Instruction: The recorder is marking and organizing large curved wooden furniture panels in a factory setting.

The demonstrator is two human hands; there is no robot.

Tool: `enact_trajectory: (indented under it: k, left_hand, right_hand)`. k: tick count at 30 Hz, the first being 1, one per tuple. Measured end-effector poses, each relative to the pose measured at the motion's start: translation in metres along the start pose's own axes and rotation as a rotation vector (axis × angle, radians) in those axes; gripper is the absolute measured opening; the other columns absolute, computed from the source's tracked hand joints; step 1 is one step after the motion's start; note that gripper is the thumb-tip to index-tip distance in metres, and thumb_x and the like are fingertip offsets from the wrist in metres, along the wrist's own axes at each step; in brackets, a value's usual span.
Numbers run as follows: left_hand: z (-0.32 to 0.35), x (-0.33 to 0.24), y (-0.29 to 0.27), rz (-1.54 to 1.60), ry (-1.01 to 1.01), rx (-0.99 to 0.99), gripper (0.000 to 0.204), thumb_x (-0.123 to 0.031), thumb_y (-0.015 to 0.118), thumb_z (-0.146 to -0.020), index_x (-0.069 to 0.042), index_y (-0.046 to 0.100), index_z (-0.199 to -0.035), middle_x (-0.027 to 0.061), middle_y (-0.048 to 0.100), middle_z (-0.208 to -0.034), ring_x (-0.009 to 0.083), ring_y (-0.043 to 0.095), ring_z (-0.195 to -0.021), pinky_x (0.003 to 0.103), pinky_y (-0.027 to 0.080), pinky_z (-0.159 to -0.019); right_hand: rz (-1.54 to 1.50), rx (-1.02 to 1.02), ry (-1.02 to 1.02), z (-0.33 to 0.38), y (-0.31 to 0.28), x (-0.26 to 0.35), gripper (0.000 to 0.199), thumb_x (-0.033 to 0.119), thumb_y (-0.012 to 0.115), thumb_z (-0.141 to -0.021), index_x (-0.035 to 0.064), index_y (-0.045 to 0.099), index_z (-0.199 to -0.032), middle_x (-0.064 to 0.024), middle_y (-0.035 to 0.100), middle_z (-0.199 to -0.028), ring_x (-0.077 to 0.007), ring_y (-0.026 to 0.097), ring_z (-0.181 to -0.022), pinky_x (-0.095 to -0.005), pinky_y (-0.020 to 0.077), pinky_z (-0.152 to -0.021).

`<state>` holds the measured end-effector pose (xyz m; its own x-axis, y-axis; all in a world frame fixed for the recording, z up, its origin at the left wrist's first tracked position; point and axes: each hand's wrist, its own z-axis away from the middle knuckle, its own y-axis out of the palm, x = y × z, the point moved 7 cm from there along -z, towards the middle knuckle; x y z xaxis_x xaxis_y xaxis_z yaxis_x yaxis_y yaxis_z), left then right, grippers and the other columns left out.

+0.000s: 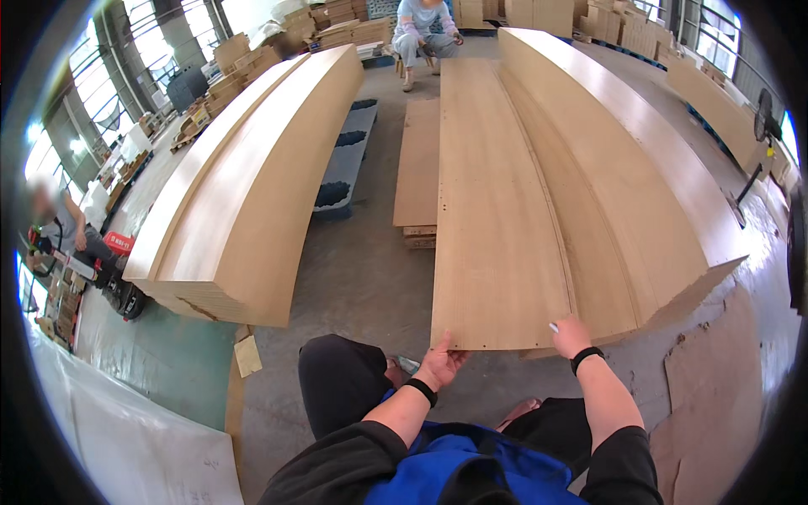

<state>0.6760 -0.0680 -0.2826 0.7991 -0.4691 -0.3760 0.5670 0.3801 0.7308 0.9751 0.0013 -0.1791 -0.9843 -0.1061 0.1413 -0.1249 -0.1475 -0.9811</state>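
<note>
A long light-brown wooden panel [497,227] stretches away from me, with small dark holes near its left and front edges. My left hand [443,364] is closed at its near left corner, thumb on the edge and fingers curled below. Over the panel's near right corner my right hand [572,337] is closed around a small white-ended thing [554,327]; the fist hides the rest, so its kind is unclear. Directly right of the panel rises a thick stack of similar panels [623,185].
Another tall panel stack [252,194] stands on the left, beside a blue-grey pallet [347,160]. A lower board pile [417,168] lies between the stacks. One person [423,34] sits at the far end; another [71,227] is at the left with a red-and-black vehicle [118,278].
</note>
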Motion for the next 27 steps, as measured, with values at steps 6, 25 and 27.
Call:
enact_trajectory:
  k: [6,25,27]
  left_hand:
    - [0.012,-0.013,0.004,-0.063,0.06,-0.029,0.044,-0.04,0.064,-0.092,-0.014,0.051,-0.125,0.0051,0.063,-0.114,0.0221,0.06,-0.106,0.04,0.051,-0.092]
    - [0.036,-0.011,0.018,-0.095,0.066,-0.022,0.042,-0.04,0.061,-0.094,-0.011,0.053,-0.124,0.0055,0.062,-0.115,0.0201,0.06,-0.104,0.038,0.051,-0.092]
    - [0.037,-0.012,0.015,-0.094,0.079,-0.017,0.043,-0.04,0.061,-0.094,-0.01,0.054,-0.124,0.0054,0.062,-0.115,0.0201,0.06,-0.104,0.038,0.051,-0.093]
  right_hand:
    - [0.007,0.052,-0.027,0.004,-0.014,0.012,0.018,0.015,0.056,-0.083,0.0054,0.069,-0.09,-0.0238,0.064,-0.093,-0.0403,0.063,-0.088,-0.0484,0.0519,-0.075]
    - [-0.057,-0.004,-0.05,0.019,-0.008,0.008,0.021,0.022,0.062,-0.078,0.0049,0.067,-0.088,-0.0227,0.064,-0.091,-0.0416,0.062,-0.086,-0.0493,0.0509,-0.077]
    - [-0.061,0.023,-0.051,0.016,-0.009,0.012,0.02,0.022,0.062,-0.078,0.0048,0.067,-0.087,-0.0226,0.064,-0.09,-0.0414,0.062,-0.086,-0.0492,0.0508,-0.077]
